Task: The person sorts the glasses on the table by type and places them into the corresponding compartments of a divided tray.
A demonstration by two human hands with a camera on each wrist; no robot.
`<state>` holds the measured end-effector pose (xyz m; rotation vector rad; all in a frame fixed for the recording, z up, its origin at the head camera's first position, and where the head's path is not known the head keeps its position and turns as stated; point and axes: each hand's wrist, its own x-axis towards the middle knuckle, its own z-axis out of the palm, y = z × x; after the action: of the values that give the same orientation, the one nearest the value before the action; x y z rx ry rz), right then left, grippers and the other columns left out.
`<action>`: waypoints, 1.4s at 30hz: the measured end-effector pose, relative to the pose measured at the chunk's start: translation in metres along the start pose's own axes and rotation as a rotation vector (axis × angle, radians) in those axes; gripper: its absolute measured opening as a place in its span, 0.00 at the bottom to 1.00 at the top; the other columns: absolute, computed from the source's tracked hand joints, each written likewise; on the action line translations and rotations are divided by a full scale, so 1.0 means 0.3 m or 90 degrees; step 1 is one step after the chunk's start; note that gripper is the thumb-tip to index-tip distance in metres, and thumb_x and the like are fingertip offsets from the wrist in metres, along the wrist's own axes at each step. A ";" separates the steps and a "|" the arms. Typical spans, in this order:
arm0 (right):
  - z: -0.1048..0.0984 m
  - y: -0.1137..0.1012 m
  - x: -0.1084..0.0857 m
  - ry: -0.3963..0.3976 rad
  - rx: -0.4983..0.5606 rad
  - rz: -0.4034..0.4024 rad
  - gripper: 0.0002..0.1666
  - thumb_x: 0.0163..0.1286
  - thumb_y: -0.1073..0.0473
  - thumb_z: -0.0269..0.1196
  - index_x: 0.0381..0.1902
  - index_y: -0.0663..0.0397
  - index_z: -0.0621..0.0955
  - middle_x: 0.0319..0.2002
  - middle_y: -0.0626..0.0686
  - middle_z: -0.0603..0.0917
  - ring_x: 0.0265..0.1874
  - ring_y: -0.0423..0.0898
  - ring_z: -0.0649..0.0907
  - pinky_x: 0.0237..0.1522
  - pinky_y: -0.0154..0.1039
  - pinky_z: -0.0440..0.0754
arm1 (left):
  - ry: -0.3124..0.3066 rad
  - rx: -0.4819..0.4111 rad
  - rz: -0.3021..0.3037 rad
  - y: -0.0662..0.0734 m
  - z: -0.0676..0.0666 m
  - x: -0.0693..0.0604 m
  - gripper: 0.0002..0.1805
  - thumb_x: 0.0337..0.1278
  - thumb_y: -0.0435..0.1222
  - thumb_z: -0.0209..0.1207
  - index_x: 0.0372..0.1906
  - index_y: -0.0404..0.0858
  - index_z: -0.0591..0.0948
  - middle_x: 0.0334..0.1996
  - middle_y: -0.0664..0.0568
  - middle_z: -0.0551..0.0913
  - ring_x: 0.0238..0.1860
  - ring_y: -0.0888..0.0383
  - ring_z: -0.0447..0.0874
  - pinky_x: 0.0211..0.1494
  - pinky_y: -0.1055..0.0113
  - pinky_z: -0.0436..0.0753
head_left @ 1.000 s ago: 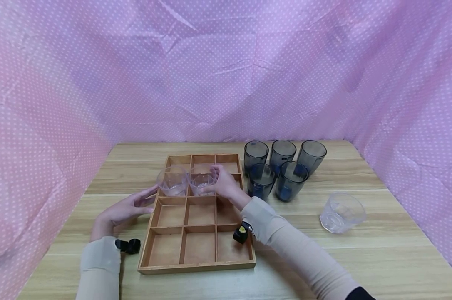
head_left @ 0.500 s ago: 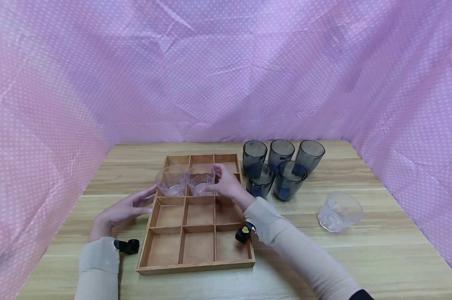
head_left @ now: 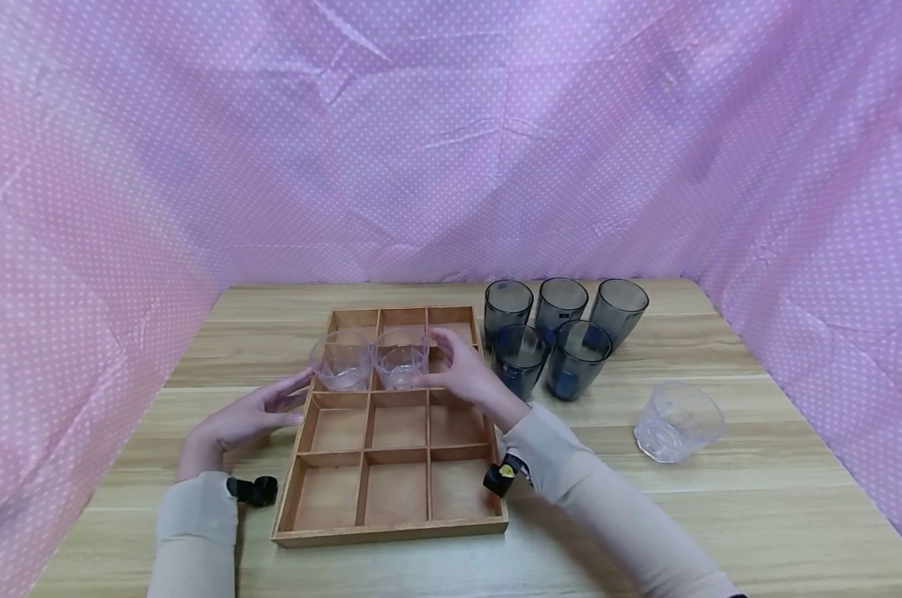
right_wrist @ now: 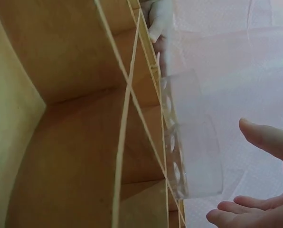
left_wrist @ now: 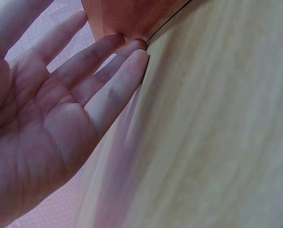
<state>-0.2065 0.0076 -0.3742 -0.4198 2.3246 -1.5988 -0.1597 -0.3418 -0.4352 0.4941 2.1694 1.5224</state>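
In the head view, a wooden compartment box (head_left: 391, 536) lies on the table. Two clear glasses stand side by side in its second row from the back: a left glass (head_left: 341, 365) and a middle glass (head_left: 401, 361). My right hand (head_left: 466, 370) is just right of the middle glass, thumb and fingers spread. The right wrist view shows a gap between that hand (right_wrist: 274, 209) and the glass. With extended fingers, my left hand (head_left: 245, 418) touches the box's left side; in the left wrist view its fingertips (left_wrist: 140, 57) meet the wood.
Several dark tinted glasses (head_left: 580, 361) stand in a group right of the box, close to my right forearm. Another clear glass (head_left: 678, 423) stands farther right on the table (head_left: 780, 515). Pink dotted cloth (head_left: 451, 166) hangs behind and at both sides.
My right hand has let go of the middle glass and drawn back slightly to the right. The glass stays in its compartment. The left hand keeps its place.
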 end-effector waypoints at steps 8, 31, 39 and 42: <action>-0.022 -0.017 -0.052 -0.028 0.037 -0.020 0.49 0.57 0.64 0.72 0.72 0.61 0.61 0.74 0.59 0.62 0.74 0.56 0.62 0.74 0.48 0.60 | 0.006 0.008 -0.012 0.007 0.003 0.001 0.45 0.65 0.35 0.57 0.77 0.32 0.42 0.76 0.32 0.37 0.73 0.35 0.39 0.60 0.84 0.68; -0.143 -0.073 -0.194 -0.078 0.027 -0.075 0.51 0.54 0.67 0.73 0.73 0.60 0.60 0.74 0.59 0.61 0.74 0.53 0.62 0.73 0.46 0.62 | 0.010 0.026 -0.015 0.005 -0.002 0.004 0.45 0.65 0.35 0.57 0.77 0.34 0.43 0.77 0.33 0.38 0.73 0.36 0.40 0.61 0.84 0.67; -0.186 -0.059 -0.240 -0.076 0.051 -0.086 0.51 0.55 0.68 0.72 0.72 0.63 0.59 0.74 0.61 0.61 0.74 0.55 0.60 0.73 0.48 0.61 | 0.011 0.040 -0.003 0.000 0.000 0.000 0.44 0.66 0.34 0.56 0.77 0.33 0.43 0.76 0.31 0.39 0.72 0.33 0.41 0.59 0.84 0.68; -0.211 -0.040 -0.260 -0.070 0.054 -0.088 0.51 0.55 0.68 0.72 0.73 0.62 0.59 0.74 0.61 0.61 0.74 0.55 0.60 0.73 0.47 0.61 | 0.010 0.032 -0.004 -0.001 0.003 0.002 0.44 0.65 0.34 0.56 0.77 0.32 0.43 0.76 0.32 0.39 0.72 0.34 0.41 0.60 0.84 0.68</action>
<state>-0.1590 0.0882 -0.3358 -0.6449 2.1800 -1.6834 -0.1598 -0.3410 -0.4357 0.4938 2.2232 1.4761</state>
